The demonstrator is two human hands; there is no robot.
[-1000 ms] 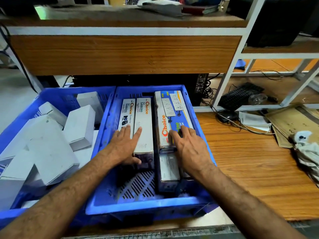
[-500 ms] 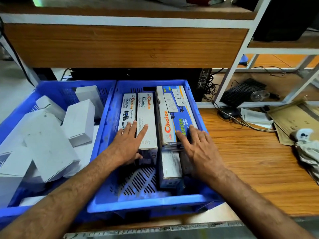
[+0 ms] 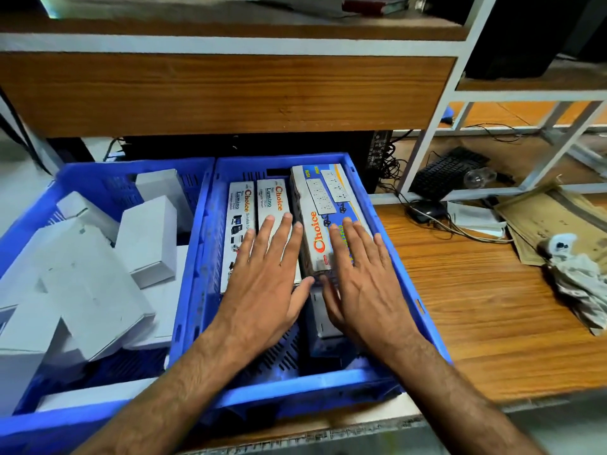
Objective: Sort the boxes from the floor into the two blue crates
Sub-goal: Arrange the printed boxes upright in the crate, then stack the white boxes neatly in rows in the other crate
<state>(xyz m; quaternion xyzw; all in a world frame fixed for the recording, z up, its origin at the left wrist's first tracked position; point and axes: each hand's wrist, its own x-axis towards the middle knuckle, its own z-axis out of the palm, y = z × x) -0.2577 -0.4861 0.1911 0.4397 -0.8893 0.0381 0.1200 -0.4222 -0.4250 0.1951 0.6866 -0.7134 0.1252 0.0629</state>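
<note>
Two blue crates stand side by side. The left crate [image 3: 98, 178] holds several plain white boxes [image 3: 144, 238]. The right crate [image 3: 407, 290] holds printed "Choice" boxes: two narrow white ones [image 3: 262, 200] on its left and a wider blue-and-white one [image 3: 315, 208] on its right, with more boxes underneath. My left hand [image 3: 266, 280] lies flat, fingers straight, on the narrow boxes. My right hand [image 3: 358, 277] lies flat with spread fingers on the wide box.
The crates sit at the front edge of a low wooden platform [image 3: 492, 307]. A wooden shelf panel [image 3: 230, 90] hangs above them. To the right lie a keyboard [image 3: 443, 172], a mouse [image 3: 427, 210], a bulb [image 3: 478, 177], cables, papers and crumpled cloth [image 3: 578, 277].
Both hands have slid farther forward over the printed boxes, with fingers straighter. The wide box has shifted a little toward the crate's far wall. The view has moved closer.
</note>
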